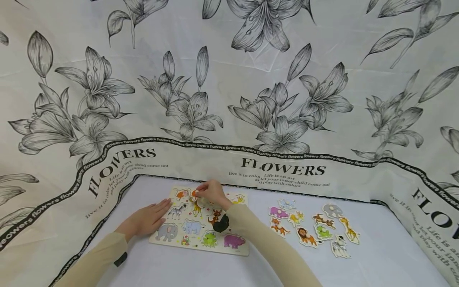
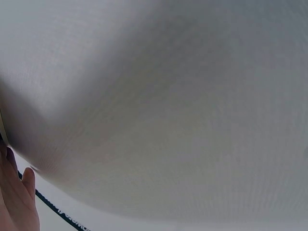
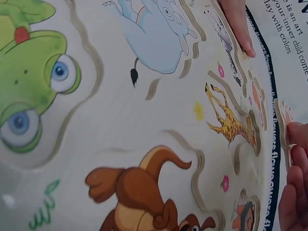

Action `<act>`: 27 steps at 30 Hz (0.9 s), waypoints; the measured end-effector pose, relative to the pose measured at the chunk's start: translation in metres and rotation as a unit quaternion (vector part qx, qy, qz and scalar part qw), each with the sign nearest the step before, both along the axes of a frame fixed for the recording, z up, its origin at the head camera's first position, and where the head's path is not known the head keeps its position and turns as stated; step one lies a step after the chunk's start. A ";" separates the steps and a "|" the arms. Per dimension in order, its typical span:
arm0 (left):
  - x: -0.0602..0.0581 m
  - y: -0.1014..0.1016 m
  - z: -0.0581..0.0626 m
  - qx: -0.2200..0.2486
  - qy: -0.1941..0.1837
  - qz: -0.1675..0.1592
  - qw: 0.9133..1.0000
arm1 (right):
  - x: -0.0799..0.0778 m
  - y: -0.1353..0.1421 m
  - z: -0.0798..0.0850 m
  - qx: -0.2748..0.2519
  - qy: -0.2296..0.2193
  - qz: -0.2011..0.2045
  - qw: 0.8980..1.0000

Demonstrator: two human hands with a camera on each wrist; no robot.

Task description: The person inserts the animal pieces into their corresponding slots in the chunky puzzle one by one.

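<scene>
A puzzle board (image 1: 193, 241) with printed animals lies on the white table. Between the thumb and fingers of my right hand (image 1: 213, 195) is a small orange puzzle piece (image 1: 194, 193), held over the board's far edge. The right wrist view shows the piece (image 3: 284, 113) edge-on, raised above the board, its picture mostly hidden. My left hand (image 1: 152, 217) lies with straight fingers along the board's left edge. Around the right hand are the printed giraffe (image 1: 197, 208) and kangaroo (image 1: 216, 218) recesses. A frog recess (image 3: 36, 91) fills the near corner of the right wrist view.
Several loose animal pieces lie to the right of the board, among them a lion (image 1: 306, 236), a zebra (image 1: 340, 247), a giraffe (image 1: 349, 230) and a purple hippo (image 1: 278, 212). A flower-printed curtain (image 1: 201, 161) hangs behind the table and along its sides.
</scene>
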State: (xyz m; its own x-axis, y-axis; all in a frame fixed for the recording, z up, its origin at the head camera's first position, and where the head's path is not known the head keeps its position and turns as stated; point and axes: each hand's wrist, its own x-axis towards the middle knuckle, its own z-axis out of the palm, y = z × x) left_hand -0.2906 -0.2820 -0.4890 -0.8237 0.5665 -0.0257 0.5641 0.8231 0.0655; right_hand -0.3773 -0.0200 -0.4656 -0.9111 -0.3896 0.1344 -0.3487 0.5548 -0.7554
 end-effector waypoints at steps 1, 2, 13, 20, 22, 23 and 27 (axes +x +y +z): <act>0.000 0.000 0.000 0.001 -0.001 0.000 1.000 | 0.000 -0.002 0.000 0.002 0.002 -0.002 1.000; 0.000 0.000 0.000 0.002 -0.001 -0.001 1.000 | 0.000 -0.004 0.000 0.001 0.003 -0.003 1.000; -0.002 0.001 -0.002 0.001 -0.007 0.000 1.000 | -0.008 -0.019 -0.011 0.001 0.015 -0.005 1.000; -0.003 0.000 -0.002 0.002 -0.004 -0.003 1.000 | -0.008 -0.027 -0.011 -0.003 -0.005 -0.021 1.000; -0.003 0.000 -0.003 -0.001 -0.005 -0.001 1.000 | -0.008 -0.029 -0.011 -0.006 -0.010 -0.024 1.000; -0.003 -0.001 -0.004 -0.001 -0.003 -0.002 1.000 | -0.008 -0.031 -0.011 -0.007 -0.012 -0.026 1.000; -0.004 -0.002 -0.006 -0.006 -0.005 0.005 1.000 | -0.009 -0.036 -0.011 -0.013 -0.015 -0.025 0.999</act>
